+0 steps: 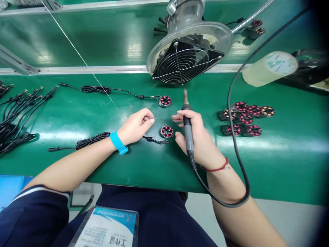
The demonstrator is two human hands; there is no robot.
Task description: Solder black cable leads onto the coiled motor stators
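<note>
My left hand [137,125], with a blue band at the wrist, pinches a thin solder wire [156,118] whose short end sticks out past the fingertips. A pale strand runs down from above to this hand. In my right hand [197,137] is a soldering iron [189,133], tip pointing away from me, its cord looping over the forearm. Between the hands, a small round motor stator [167,131] with red windings lies on the green bench, bare cable ends [164,142] just below it. Farther back sits another stator [165,101] with a cable [123,90] leading to it.
A fume extractor fan [182,63] hangs just beyond the iron's tip. Several stators [246,119] are grouped at right, near a yellowish cylinder [269,68]. Bundled black cables [15,123] lie at left, and a coiled cable [92,140] rests beside my left forearm.
</note>
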